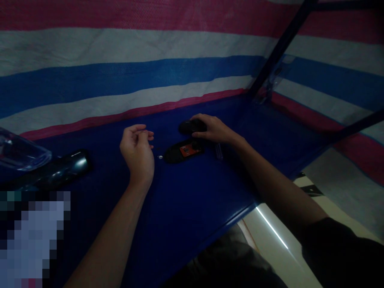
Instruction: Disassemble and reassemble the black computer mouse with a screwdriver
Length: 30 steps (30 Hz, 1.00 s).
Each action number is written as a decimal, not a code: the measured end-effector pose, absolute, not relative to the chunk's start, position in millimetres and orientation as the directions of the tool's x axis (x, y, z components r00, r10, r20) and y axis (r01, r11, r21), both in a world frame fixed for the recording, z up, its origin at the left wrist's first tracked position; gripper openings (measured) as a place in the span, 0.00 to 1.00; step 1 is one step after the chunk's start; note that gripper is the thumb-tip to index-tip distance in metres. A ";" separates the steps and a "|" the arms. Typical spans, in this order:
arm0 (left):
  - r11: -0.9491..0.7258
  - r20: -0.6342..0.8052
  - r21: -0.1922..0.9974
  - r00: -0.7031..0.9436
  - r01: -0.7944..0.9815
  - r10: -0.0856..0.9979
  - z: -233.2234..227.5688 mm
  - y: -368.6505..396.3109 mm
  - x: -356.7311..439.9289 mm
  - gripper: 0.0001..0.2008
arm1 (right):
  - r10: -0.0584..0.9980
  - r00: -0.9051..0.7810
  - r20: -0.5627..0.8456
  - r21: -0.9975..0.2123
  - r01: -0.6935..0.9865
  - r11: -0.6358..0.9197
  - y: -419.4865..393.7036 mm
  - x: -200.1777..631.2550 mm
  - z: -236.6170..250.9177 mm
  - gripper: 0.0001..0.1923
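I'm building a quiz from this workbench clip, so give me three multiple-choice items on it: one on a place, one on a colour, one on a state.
1. Where does the right hand rest?
A. On the dark rounded cover
B. On the clear plastic container
C. On the floor

2. What colour is the board inside the opened black shell?
A. Green
B. Orange
C. White

3. How is the left hand placed?
A. Flat on the table
B. Gripping the dark cylinder
C. Raised above the blue table, fingers curled, thumb meeting fingertips

Answers:
1. A: the right hand's fingers lie over the dark rounded cover, just behind the opened shell.
2. B: an orange board shows in the shell's middle.
3. C: the left hand hovers with fingers pinched together; whether it holds anything small is too dim to tell. A small screw-like piece lies beside it.
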<state>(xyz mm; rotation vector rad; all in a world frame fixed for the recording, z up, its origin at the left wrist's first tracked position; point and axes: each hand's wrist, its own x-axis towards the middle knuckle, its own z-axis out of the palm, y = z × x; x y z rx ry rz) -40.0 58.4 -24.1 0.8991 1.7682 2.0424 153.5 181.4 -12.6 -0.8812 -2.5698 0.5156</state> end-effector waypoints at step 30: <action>-0.232 0.293 0.955 -0.733 0.187 0.614 -25.0 58.2 -34.5 0.06 | 0.352 -0.930 0.104 -0.602 0.223 0.767 144.6 145.7 15.2 0.28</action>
